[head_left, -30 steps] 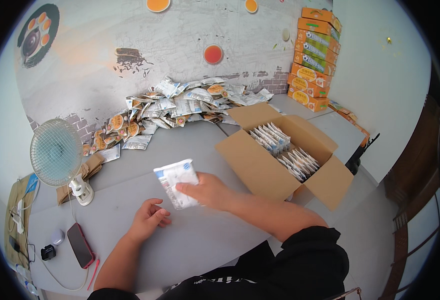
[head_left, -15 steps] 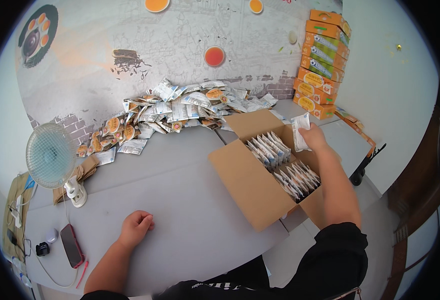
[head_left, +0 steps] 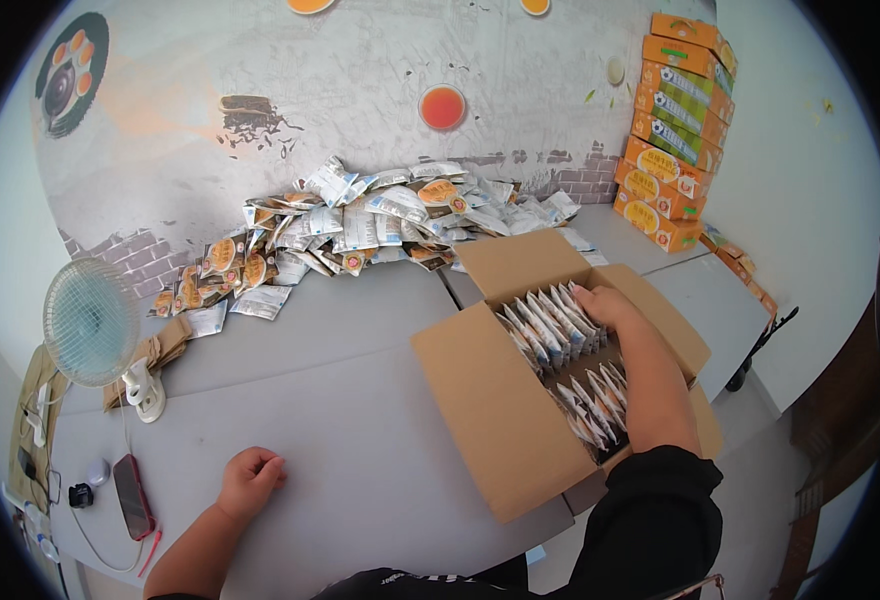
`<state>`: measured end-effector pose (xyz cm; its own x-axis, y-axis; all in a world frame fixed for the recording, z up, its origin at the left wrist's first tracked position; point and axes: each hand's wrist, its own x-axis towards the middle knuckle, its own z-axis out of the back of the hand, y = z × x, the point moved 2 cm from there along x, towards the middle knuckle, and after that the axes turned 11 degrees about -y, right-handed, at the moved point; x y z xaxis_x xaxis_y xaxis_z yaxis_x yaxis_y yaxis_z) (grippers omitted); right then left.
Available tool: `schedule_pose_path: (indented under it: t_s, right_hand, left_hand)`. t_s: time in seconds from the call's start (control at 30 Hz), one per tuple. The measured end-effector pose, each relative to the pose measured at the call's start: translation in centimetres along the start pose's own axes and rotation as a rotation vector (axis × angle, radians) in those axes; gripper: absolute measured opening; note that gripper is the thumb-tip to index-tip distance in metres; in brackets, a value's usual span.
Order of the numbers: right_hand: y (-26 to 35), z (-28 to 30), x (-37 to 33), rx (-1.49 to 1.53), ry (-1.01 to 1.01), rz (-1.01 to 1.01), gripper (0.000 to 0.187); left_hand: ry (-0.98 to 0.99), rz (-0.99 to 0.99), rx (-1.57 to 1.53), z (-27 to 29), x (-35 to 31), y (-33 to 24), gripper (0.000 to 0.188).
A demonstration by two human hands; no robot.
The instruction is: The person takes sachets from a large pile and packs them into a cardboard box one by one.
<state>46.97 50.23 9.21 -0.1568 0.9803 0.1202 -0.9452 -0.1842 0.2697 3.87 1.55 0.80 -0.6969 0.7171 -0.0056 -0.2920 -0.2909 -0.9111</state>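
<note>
An open cardboard box (head_left: 480, 400) stands on the grey table, its flaps folded outward. Inside are two rows of upright flat sachets, a far row (head_left: 555, 325) and a near row (head_left: 595, 405). My right hand (head_left: 605, 303) reaches into the box at the right end of the far row, fingers closed on a white sachet (head_left: 588, 322) pressed against the others; its fingertips are partly hidden. Loosely curled on the table, left of the box, my left hand (head_left: 252, 483) holds nothing.
A long heap of loose sachets (head_left: 360, 225) lies along the wall. Orange cartons (head_left: 670, 150) are stacked at the back right. On the left are a small fan (head_left: 90, 320), folded brown cardboard (head_left: 165, 345), a phone (head_left: 135, 497), a small black device (head_left: 81, 496) and cables.
My right hand has lowered the white sachet from above the box's right side into the end of the far row. My left hand stays curled on the table. The view has shifted slightly.
</note>
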Motion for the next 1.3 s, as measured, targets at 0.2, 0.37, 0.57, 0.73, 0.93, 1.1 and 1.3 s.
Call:
schedule_pose_path:
  t_s: [0.2,0.37,0.57,0.73,0.93,1.1,1.3]
  right_hand:
    - [-0.6,6.3,-6.7,0.316,-0.121,0.059,0.058]
    - [-6.8,13.1,-15.0,0.505,-0.246,0.096,0.037]
    - [-22.8,13.2,-27.1,0.799,-0.781,-0.320,0.033]
    - [-30.2,1.9,-36.7,0.307,-0.729,-0.376,0.026]
    - [-13.3,0.8,-35.0,0.383,-0.739,0.278,0.037]
    - [-6.0,3.8,-30.8,0.397,-0.958,0.615,0.049]
    - [-3.8,2.8,-26.8,0.225,-0.649,0.712,0.053]
  left_hand:
    - [-0.052,0.186,-0.240,-2.1,3.3,-2.6,0.023]
    - [0.170,0.037,-0.422,-9.6,9.0,-9.1,0.037]
    - [0.354,-0.155,-0.310,-20.7,12.9,-18.3,0.056]
    - [0.352,-0.211,-0.098,-27.2,14.2,-21.6,0.065]
    - [0.291,-0.196,-0.363,-30.7,16.8,-21.8,0.056]
    - [0.180,-0.227,-0.667,-30.7,14.0,-23.6,0.054]
    - [0.382,-0.768,0.182,-29.1,11.9,-23.3,0.049]
